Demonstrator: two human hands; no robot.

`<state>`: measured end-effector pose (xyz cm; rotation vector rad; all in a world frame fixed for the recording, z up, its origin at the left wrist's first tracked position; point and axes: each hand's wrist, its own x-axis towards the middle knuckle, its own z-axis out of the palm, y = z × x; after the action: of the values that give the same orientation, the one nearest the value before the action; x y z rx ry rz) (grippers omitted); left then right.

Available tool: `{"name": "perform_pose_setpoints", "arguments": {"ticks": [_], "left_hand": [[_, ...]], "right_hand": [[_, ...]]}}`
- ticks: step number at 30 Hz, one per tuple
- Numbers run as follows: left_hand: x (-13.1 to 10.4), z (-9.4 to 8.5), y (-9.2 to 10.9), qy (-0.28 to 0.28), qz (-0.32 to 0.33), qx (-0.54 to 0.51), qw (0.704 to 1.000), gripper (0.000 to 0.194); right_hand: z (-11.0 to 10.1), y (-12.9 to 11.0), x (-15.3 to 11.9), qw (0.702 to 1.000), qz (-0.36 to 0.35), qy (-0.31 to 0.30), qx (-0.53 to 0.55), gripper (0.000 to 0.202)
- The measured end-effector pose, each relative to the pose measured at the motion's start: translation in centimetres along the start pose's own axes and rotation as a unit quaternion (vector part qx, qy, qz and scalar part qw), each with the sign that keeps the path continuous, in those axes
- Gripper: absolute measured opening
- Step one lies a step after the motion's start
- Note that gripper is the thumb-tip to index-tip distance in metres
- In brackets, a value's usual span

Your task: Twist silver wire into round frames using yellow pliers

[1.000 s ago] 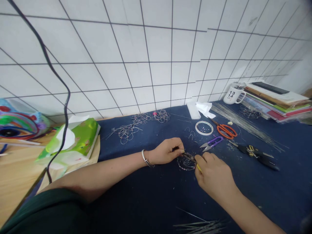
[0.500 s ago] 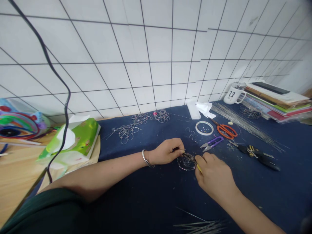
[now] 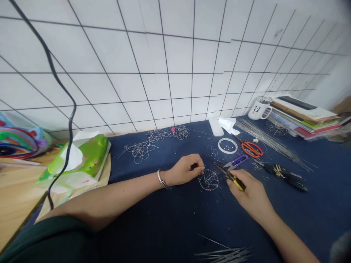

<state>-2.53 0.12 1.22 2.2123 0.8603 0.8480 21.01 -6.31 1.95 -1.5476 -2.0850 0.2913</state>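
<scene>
Between thumb and fingers, my left hand pinches the edge of a round wire ornament strung with small pinkish beads. The ornament hangs just above or rests on the dark blue cloth; I cannot tell which. My right hand is wrapped round pliers with yellow-and-black handles. Their dark jaws point up and left, apart from the ornament. Purple thread snips lie just beyond the pliers.
Behind are finished-looking wire shapes, a white ring dish with beads, and orange scissors. To the right lie black-handled pliers and long wires. More wires are at the front. A tissue pack sits left, a mug far right.
My right hand has drawn the pliers back to the right, off the wire ornament. My left hand keeps its pinch in nearly the same place, and more of the ornament shows.
</scene>
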Motion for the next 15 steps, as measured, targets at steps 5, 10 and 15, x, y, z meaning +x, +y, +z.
{"name": "perform_pose_setpoints", "arguments": {"ticks": [5,10,15], "left_hand": [[-0.2,-0.2,0.4,0.016,0.006,0.003,1.0,0.013],[-0.2,-0.2,0.7,0.015,0.013,0.006,1.0,0.013],[-0.3,0.0,0.6,0.017,0.015,0.011,1.0,0.01]], "right_hand": [[0.8,-0.3,0.5,0.989,0.088,-0.029,0.119,0.022],[1.6,-1.0,1.2,0.966,0.126,-0.047,0.219,0.022],[2.3,-1.3,1.8,0.953,0.14,-0.031,0.265,0.021]]}}
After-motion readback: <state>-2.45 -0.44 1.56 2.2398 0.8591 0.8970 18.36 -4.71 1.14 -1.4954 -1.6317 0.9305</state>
